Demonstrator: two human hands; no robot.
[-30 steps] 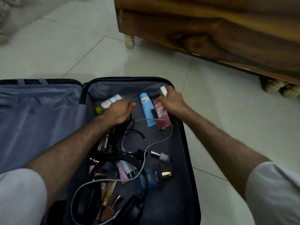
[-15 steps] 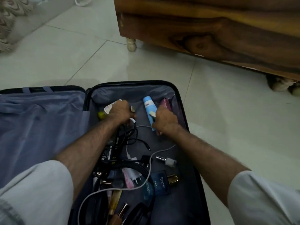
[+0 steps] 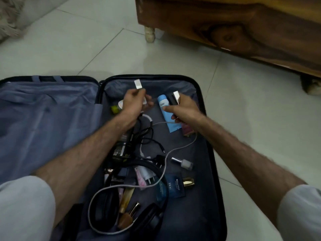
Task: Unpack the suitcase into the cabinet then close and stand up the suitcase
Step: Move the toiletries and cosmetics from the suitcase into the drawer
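The black suitcase (image 3: 218,171) lies open on the floor, its blue-grey lid half (image 3: 48,119) flat to the left. My left hand (image 3: 134,104) grips a small clear bottle with a silver cap (image 3: 138,84), raised over the far end. My right hand (image 3: 184,109) holds a dark bottle with a silver cap (image 3: 174,99), just above a light-blue tube (image 3: 167,119) and a pink box (image 3: 187,132). The wooden cabinet (image 3: 243,32) stands beyond the suitcase at the upper right.
Inside the case lie black headphones (image 3: 152,214), a white cable (image 3: 175,149), a black charger with cords (image 3: 121,148), a nail polish bottle (image 3: 184,164), a blue perfume box (image 3: 172,186) and makeup brushes (image 3: 126,204). Pale tiled floor (image 3: 86,40) surrounds it.
Both hands were down among the items at the far end of the case. Now each has come up holding a small silver-capped bottle.
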